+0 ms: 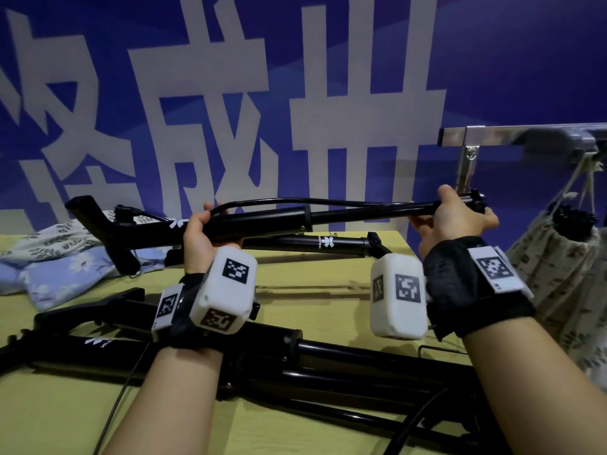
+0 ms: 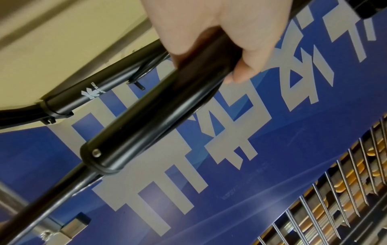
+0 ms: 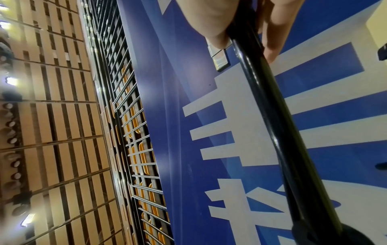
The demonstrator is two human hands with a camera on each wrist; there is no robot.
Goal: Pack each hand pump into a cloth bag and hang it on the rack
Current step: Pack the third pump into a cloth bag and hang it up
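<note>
While the left hand (image 1: 200, 236) grips the pump (image 1: 262, 221) by its thick barrel and the right hand (image 1: 450, 221) its thin rod, it lies crosswise between them; cloth bags (image 1: 65, 257) lie beyond the left fingers.

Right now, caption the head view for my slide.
Both hands, left and right, hold a pump above the table.

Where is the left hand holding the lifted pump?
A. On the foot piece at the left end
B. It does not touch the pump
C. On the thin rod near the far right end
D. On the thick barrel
D: the left hand curls around the thick barrel of the lifted pump, while the right hand grips the thin rod near its right end.
</note>
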